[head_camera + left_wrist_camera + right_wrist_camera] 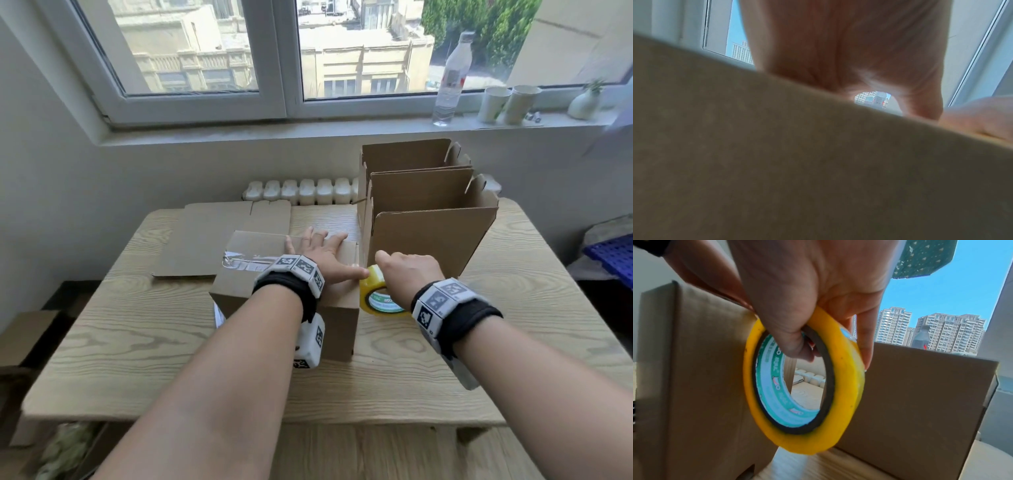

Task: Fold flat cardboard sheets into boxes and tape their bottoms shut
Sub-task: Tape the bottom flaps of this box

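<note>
**Head view: tape roll at the box's right edge**

Head view shows the left hand (320,255) lying flat, fingers spread, on top of the upturned brown cardboard box (274,291) at the middle of the pale wood-grain table (137,335). At its 3 o'clock, the right hand (407,274) grips the yellow roll of clear tape (373,296), fingers hooked through the core, held upright against the box's right edge. Clear tape strip (246,262) crosses the top. Two open brown cartons (428,219) stand at 1 o'clock.

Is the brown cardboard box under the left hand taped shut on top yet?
Partly: clear tape crosses the brown cardboard box, still joined to the yellow tape roll.
</note>
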{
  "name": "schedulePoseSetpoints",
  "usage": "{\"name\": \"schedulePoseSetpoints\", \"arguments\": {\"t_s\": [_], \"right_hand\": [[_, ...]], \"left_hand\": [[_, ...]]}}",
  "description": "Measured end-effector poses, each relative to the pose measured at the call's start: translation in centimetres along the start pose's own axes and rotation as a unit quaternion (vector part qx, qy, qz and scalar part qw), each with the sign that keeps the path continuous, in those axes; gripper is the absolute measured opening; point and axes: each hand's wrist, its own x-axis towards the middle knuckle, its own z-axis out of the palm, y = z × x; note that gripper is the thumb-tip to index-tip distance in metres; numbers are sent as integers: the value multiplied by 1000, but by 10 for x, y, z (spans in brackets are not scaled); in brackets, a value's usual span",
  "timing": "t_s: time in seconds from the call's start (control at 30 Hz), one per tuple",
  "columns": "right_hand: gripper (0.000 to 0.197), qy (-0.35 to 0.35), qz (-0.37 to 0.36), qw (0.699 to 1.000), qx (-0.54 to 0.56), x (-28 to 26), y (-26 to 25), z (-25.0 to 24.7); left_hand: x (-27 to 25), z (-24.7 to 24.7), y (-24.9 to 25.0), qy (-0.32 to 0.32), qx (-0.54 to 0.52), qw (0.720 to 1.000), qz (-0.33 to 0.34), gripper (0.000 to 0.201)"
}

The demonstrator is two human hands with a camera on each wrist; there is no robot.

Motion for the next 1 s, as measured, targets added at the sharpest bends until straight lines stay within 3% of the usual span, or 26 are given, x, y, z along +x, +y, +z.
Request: {"name": "schedulePoseSetpoints", "arguments": {"t_s": [0.2,0.47,0.63,0.87,0.93,1.0], "right_hand": [[15,-14,8,1000,23,3,-9,20],[37,17,28,995,91,3,-2,19],[34,0,67,993,102,-5,8,27],[27,-5,91,990,110,-6,6,26],[26,-9,94,991,99,-7,5,25],[24,-10,97,991,88,-8,5,24]], "left_hand": [[-4,5,6,26,-4,999,-19,98],[2,4,21,12,7,999,-52,94],[3,4,16,4,7,999,-38,102],[0,4,26,9,-10,999,-49,91],[-2,-1,23,-10,-5,1000,-29,99],[-6,-16,16,-60,13,998,9,120]]}}
